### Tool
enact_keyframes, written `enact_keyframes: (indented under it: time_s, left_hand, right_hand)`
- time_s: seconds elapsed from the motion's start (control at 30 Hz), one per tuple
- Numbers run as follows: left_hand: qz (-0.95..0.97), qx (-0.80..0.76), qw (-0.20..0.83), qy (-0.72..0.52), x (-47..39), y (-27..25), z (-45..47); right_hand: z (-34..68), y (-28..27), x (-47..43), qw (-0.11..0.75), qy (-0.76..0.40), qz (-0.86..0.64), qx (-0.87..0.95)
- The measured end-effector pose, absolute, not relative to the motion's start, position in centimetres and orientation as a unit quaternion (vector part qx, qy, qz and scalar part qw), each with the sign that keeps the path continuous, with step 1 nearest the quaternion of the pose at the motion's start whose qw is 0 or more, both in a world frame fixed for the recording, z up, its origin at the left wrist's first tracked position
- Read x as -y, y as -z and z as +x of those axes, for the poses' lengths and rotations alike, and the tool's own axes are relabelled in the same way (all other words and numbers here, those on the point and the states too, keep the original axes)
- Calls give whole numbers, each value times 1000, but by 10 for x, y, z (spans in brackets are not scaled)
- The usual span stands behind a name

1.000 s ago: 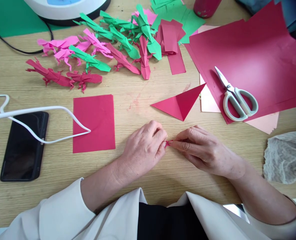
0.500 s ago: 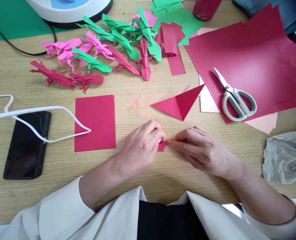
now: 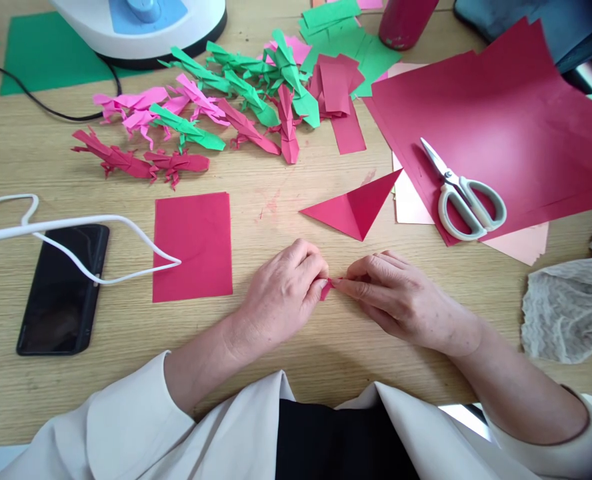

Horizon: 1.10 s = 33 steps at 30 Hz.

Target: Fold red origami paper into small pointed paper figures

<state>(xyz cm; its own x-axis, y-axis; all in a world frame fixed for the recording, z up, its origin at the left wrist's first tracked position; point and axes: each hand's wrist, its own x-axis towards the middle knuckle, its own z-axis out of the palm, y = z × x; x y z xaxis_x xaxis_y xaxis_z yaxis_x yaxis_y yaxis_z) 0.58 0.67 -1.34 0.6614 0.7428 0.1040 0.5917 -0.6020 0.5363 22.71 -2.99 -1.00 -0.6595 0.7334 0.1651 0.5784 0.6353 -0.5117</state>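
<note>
Between my fingertips is a small piece of folded red paper (image 3: 325,291), mostly hidden by the fingers. My left hand (image 3: 287,285) is closed on its left side, with the thumb and fingers pressed together. From the other side, my right hand (image 3: 399,298) pinches its right end. Just beyond the hands lies a creased red paper triangle (image 3: 359,208), partly raised along its fold. Left of my left hand sits a stack of red paper squares (image 3: 196,257), crossed by a white cord.
Several folded green, pink and red paper figures (image 3: 191,127) lie at the back. White-handled scissors (image 3: 463,197) rest on large red sheets (image 3: 481,120) at right. A black phone (image 3: 63,293) lies at left under the white cord (image 3: 111,219). A crumpled grey cloth (image 3: 571,310) is far right.
The view has shifted slightly. My left thumb has moved over more of the small folded paper, so less of it shows. My right hand keeps its pinch.
</note>
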Motion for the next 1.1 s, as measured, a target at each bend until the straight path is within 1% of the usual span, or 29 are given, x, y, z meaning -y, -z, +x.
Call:
enact_keyframes:
  time_s: [0.27, 0.7, 0.93, 1.1]
  left_hand:
    - [874, -387, 261, -135, -7, 11, 6]
    - [881, -389, 239, -123, -5, 15, 7]
    - [883, -389, 227, -132, -5, 15, 6]
    - [883, -397, 210, -136, -4, 15, 9]
  right_hand:
    - [225, 10, 30, 178, -198, -366, 892]
    - [222, 14, 31, 179, -158, -369, 898]
    - [220, 11, 33, 153, -131, -367, 908]
    - [219, 11, 33, 159, -131, -367, 907]
